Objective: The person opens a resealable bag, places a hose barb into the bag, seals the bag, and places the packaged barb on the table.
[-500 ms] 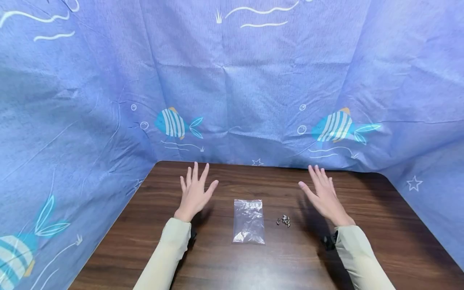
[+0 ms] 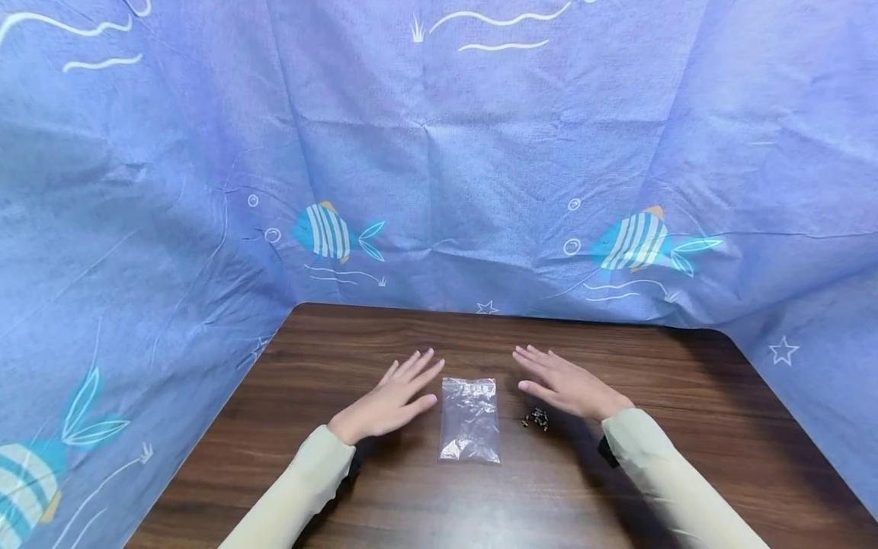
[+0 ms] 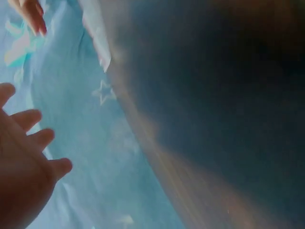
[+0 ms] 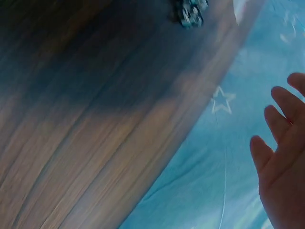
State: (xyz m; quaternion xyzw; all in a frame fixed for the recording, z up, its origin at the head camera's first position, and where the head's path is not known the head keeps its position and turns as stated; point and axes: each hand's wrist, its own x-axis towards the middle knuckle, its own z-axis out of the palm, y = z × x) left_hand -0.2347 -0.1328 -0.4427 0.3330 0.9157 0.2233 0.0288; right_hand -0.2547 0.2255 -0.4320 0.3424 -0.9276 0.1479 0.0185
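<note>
A clear plastic zip bag [image 2: 470, 421] lies flat on the table, its zip edge toward the far side. Just right of it is a small pile of tiny shiny metal pieces [image 2: 536, 418], too small to name; the right wrist view shows part of the same metal pieces [image 4: 190, 13] at its top. My left hand [image 2: 384, 402] hovers left of the bag, fingers extended, holding nothing. Over the table beyond and right of the pile, my right hand [image 2: 575, 387] is also spread and holds nothing. Both wrist views show relaxed, extended fingers.
The dark wood-grain table [image 2: 439, 503] has rounded far corners. A blue fabric curtain [image 2: 480, 168] printed with fish and stars hangs behind it and along both sides.
Both hands have moved inward toward the bag and slightly nearer the person, turning their fingertips toward each other. The bag and metal pieces stay where they were.
</note>
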